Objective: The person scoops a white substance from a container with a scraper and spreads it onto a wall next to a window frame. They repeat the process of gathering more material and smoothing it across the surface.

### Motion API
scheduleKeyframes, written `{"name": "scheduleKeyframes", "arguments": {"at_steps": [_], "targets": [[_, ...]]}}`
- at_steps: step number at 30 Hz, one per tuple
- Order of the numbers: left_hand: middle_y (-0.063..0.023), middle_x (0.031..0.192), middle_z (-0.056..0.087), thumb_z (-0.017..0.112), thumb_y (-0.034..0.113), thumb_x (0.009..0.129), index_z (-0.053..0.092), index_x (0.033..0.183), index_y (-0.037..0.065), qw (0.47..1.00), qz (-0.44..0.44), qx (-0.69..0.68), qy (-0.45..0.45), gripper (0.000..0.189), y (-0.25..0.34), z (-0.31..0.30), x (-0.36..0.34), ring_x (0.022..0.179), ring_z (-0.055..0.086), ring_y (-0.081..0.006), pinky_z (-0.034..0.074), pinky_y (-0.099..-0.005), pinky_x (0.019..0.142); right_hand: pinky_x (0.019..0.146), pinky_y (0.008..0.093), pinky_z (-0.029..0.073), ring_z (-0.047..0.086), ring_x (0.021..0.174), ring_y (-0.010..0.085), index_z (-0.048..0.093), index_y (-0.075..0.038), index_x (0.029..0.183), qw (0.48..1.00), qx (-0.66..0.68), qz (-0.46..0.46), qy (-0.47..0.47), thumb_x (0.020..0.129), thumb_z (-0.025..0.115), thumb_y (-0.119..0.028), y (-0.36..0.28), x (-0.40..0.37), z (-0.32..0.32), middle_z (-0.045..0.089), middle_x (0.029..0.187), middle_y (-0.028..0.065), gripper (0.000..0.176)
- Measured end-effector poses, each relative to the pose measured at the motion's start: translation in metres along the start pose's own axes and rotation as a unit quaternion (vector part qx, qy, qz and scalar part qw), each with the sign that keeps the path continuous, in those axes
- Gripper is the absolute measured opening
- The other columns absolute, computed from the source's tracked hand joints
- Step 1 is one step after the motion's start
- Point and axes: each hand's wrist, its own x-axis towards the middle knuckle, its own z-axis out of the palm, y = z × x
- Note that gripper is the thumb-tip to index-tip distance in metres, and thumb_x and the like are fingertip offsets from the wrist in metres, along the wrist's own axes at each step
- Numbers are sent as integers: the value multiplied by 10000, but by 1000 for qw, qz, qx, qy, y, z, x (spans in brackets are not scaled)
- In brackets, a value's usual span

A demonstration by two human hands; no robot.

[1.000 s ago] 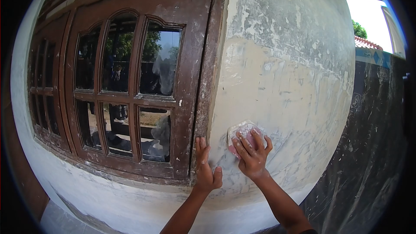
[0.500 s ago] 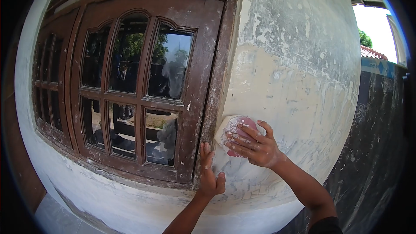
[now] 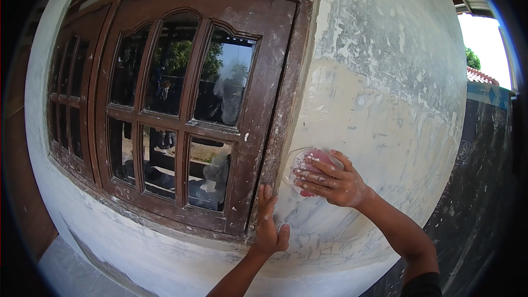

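My right hand (image 3: 335, 180) presses a pink putty scraper (image 3: 319, 159) against the wall, fingers laid across its back. White putty is smeared on the scraper and on the fingers. Around it the wall (image 3: 357, 110) carries a cream coat of wet-looking putty with grey streaks showing through. Lower and to the left, my left hand (image 3: 269, 231) is open, fingers pointing up. It rests along the edge of the brown wooden window frame (image 3: 283, 126), with nothing in it. The scraper's far edge is hard to make out against the putty.
A brown wooden window (image 3: 179, 115) with several glass panes fills the left side, its wood spotted with white. Bare grey patches mark the upper wall (image 3: 390, 27). A dark, stained wall (image 3: 473, 187) stands at the right. Grey floor tiles (image 3: 69, 267) show at the lower left.
The whole view has shifted, so window and wall sit slightly farther right. The thick putty at the scraper's left edge now looks flatter against the wall. My left hand stays by the frame.
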Motion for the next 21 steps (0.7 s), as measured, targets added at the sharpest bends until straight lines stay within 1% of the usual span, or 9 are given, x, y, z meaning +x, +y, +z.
{"name": "scheduleKeyframes", "arguments": {"at_steps": [11,13,14,16,17,18,19,20,21], "targets": [[-414,1566,262,438,342,1037,296,1456,-120,1000,1,4,-6,639,1,-1,1,1491,200,-576,162,-617,1218,1165,502,375,613,1271,153,783,-317,1131,1000,7,22,10,818,758,-226,-10,-13,-12,715,1266,-98,327],[-417,1566,258,436,337,1035,295,1454,-122,1000,1,5,-8,637,2,-2,2,1492,193,-579,160,-619,1218,1098,483,432,664,1201,278,767,-160,1141,995,56,51,61,807,754,-45,-22,-15,-20,730,1257,18,353],[-420,1566,255,434,331,1034,294,1452,-125,1000,2,4,-10,635,2,-2,3,1493,186,-581,158,-621,1218,1098,483,432,664,1201,278,767,-160,1141,995,56,50,58,807,754,-45,-29,-14,-22,730,1257,18,353],[-421,1568,250,432,328,1033,294,1452,-124,1000,4,-1,-3,632,0,0,2,1494,179,-582,156,-622,1218,943,413,534,711,1035,283,702,-15,1094,933,222,235,159,840,682,64,-49,-5,-23,747,1133,114,267],[-422,1570,246,429,324,1032,294,1452,-123,1000,6,-3,3,629,-1,1,1,1496,172,-584,155,-623,1217,943,413,534,711,1035,283,702,-15,1094,933,221,235,157,840,682,64,-60,-6,-19,747,1133,114,267],[-422,1570,246,429,324,1032,294,1452,-123,1000,6,-4,3,629,0,1,1,1496,172,-584,155,-623,1217,881,381,549,701,980,241,661,15,1074,835,342,384,194,859,642,97,-72,-8,-11,733,1076,114,231],[-422,1571,243,430,326,1032,294,1452,-123,1000,3,-8,5,630,0,1,2,1497,168,-583,155,-623,1218,819,348,564,692,926,198,620,45,1054,696,446,516,223,878,601,131,-81,-3,-6,719,1020,114,197],[-423,1572,239,430,328,1032,294,1453,-123,1000,0,-12,6,631,0,1,2,1498,164,-583,155,-623,1218,816,295,539,640,889,103,589,30,1068,635,486,547,246,918,568,132,-83,11,-7,679,975,48,183],[-423,1572,239,430,328,1032,294,1453,-123,1000,1,-14,4,631,1,0,2,1498,164,-583,155,-623,1218,816,295,539,640,889,103,589,30,1068,634,484,549,248,918,568,132,-81,16,-5,679,975,48,183]]}}
